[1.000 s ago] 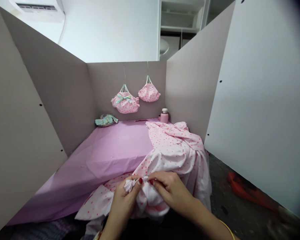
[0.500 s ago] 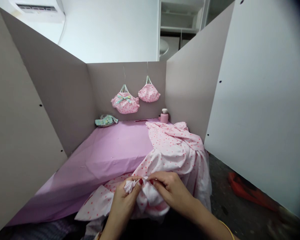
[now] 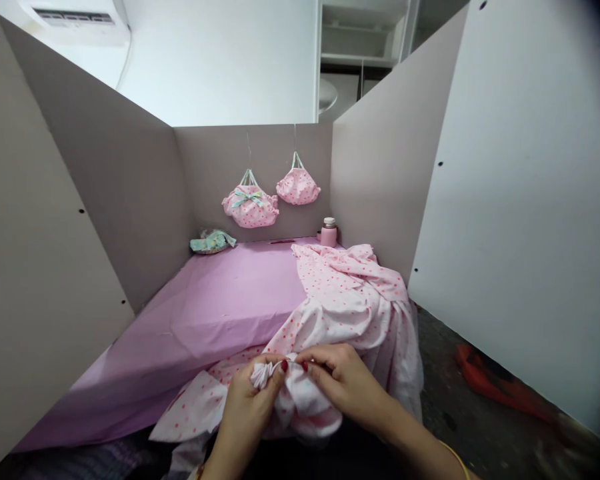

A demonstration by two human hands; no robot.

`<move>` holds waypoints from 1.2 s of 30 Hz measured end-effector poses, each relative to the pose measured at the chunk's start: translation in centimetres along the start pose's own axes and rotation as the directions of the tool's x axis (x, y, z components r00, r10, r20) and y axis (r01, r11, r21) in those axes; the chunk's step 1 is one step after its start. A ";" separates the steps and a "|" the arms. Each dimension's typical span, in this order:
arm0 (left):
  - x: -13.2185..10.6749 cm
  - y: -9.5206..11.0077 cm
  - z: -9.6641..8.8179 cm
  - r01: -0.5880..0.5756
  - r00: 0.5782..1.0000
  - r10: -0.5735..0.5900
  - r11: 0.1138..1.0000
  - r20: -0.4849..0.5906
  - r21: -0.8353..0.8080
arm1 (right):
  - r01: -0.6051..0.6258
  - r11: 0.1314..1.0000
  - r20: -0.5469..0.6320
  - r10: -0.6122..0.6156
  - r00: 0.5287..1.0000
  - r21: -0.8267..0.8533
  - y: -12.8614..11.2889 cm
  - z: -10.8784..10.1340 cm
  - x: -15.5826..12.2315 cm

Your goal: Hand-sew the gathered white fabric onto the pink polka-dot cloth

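Observation:
A large piece of pale pink fabric (image 3: 353, 293) with red dots spreads over the right of the table and hangs down over its front edge. My left hand (image 3: 253, 393) is closed on a gathered edge of this fabric, and white pleated folds bulge out between thumb and fingers. Close beside it, my right hand (image 3: 347, 383) pinches the same edge with thumb and forefinger. The two thumb tips are a short gap apart. Whether a needle or thread lies between the fingertips is too small to tell. Loose fabric droops below both hands.
A purple cloth (image 3: 240, 280) covers the table, with grey panels on three sides. At the back stand a pink bottle (image 3: 329, 233) and a green patterned cloth bundle (image 3: 213, 241). Two dotted pouches (image 3: 251, 207) hang on the back panel. Something red (image 3: 495, 383) lies on the floor at right.
Both hands stay nearly in place, with the left thumb slightly further right. The loose fabric below the fingers has shifted a little.

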State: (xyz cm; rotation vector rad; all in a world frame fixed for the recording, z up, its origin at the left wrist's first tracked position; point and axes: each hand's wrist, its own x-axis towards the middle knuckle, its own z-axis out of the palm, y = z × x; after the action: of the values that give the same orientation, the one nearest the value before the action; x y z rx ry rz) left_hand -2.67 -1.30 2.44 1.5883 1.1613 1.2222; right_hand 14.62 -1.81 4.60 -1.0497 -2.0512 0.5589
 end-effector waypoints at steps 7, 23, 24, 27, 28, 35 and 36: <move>0.1 -0.3 -0.1 0.022 0.999 -0.022 1.000 -0.035 -0.003 | -0.014 1.000 -0.082 0.015 0.996 0.003 -0.2 0.0 -0.1; 0.1 0.4 0.0 0.046 0.999 -0.046 0.997 0.004 -0.068 | 0.027 0.999 -0.059 -0.024 0.998 0.043 -0.5 0.2 0.0; 0.1 0.4 0.0 0.050 0.999 -0.050 0.996 0.001 -0.069 | 0.026 0.999 -0.058 -0.023 0.998 0.046 -0.5 0.2 0.0; 0.0 0.4 0.0 0.055 0.998 -0.056 0.995 -0.014 -0.079 | 0.021 0.998 -0.048 -0.018 0.999 0.054 -0.5 0.2 0.0; 0.0 0.4 0.0 0.052 0.998 -0.053 0.995 -0.017 -0.084 | 0.018 0.999 -0.044 -0.016 0.999 0.052 -0.6 0.2 0.1; 0.0 0.2 0.0 0.019 1.000 -0.020 0.996 -0.003 -0.086 | -0.054 0.998 -0.050 0.053 0.997 -0.020 -0.4 0.2 0.1; 0.0 0.2 0.0 0.015 1.000 -0.015 0.996 0.003 -0.084 | -0.041 0.999 -0.039 0.041 0.998 -0.004 -0.3 0.3 0.1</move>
State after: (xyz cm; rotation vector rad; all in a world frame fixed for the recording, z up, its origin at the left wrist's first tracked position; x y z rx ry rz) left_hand -2.62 -1.34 2.63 1.5152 1.1042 1.2432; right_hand 14.23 -1.95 4.70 -1.0988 -2.0018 0.5505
